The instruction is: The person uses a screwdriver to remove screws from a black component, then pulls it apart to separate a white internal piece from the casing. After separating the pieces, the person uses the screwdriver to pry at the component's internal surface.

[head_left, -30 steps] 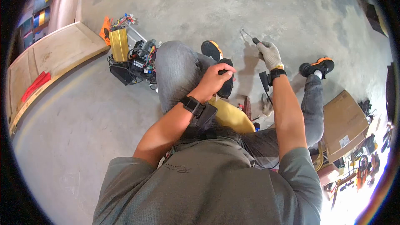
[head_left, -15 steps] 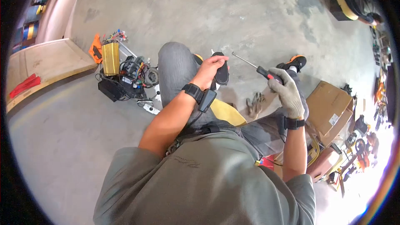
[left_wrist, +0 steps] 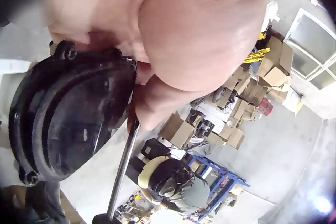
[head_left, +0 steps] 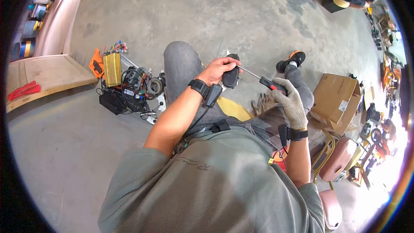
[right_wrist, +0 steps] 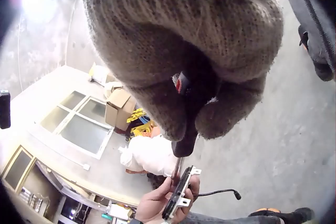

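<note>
My bare left hand (head_left: 215,70) grips a black oval part (head_left: 231,71) between thumb and fingers, above the lap. In the left wrist view its glossy black cover (left_wrist: 79,113) shows ridges and small screw lugs. The gloved right hand (head_left: 291,103) holds a screwdriver (head_left: 271,84) by its black and red handle, the shaft pointing left. The metal shaft (left_wrist: 123,171) reaches the left thumb beside the black part; whether its tip touches the part is hidden. In the right wrist view, gloved fingers (right_wrist: 220,113) wrap the handle.
Electronics with a gold box (head_left: 112,70) and cables lie left of the knee. A wooden board (head_left: 51,75) holds a red cloth (head_left: 24,90). On the right stand a cardboard box (head_left: 330,97) and a pink-seated chair (head_left: 338,159). A loose glove (head_left: 263,103) lies by the right thigh.
The right hand has come back toward the body, and the screwdriver shaft has moved over to the black part. My left hand still holds the part. The head view has shifted.
</note>
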### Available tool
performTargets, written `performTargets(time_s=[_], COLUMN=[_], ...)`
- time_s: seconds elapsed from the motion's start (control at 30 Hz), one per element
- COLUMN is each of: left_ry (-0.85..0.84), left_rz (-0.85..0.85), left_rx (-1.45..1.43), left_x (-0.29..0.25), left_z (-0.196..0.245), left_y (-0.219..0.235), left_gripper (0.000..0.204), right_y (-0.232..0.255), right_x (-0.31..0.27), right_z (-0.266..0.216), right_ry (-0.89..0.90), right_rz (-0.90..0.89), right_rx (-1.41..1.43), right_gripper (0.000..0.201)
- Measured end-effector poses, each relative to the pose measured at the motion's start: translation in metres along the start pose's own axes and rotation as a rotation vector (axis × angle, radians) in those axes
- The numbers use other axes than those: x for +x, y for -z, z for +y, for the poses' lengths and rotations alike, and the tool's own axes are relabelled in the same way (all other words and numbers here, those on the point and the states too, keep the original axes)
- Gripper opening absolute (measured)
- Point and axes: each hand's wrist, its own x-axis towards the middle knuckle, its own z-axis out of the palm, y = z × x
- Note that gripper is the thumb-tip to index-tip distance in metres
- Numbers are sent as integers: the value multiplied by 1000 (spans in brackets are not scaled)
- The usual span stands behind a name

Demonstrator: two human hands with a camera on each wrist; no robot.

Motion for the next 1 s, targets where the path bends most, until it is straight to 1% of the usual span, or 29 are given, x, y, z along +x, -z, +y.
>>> performTargets(time_s=[0.13,0.2,0.63,0.73,0.8,0.93,1.0], left_ry=[-13,-36,-20,-12,-20,11,11], left_rz=[-12,-18,12,15,69,63,57], left_rx=[4,32,80,132,308,347,367], left_x=[1,2,0,-1,0,1,1], left_z=[-2,-2,3,4,3,0,0], left_y=[2,5,-1,-1,-1,-1,-1], left_gripper=[24,24,23,23,21,20,20], right_y=[-2,-2,-3,-1,-1,-1,-2], right_x=[-8,-11,-9,-10,-10,-11,-10], right_z=[-3,-6,-9,-10,-10,-11,-6], right_ry=[-8,47,27,13,50,83,142], right_rz=[9,43,50,47,43,55,96], right_rx=[44,12,-28,-55,-93,-167,-218], right_gripper=[40,39,39,38,37,37,37])
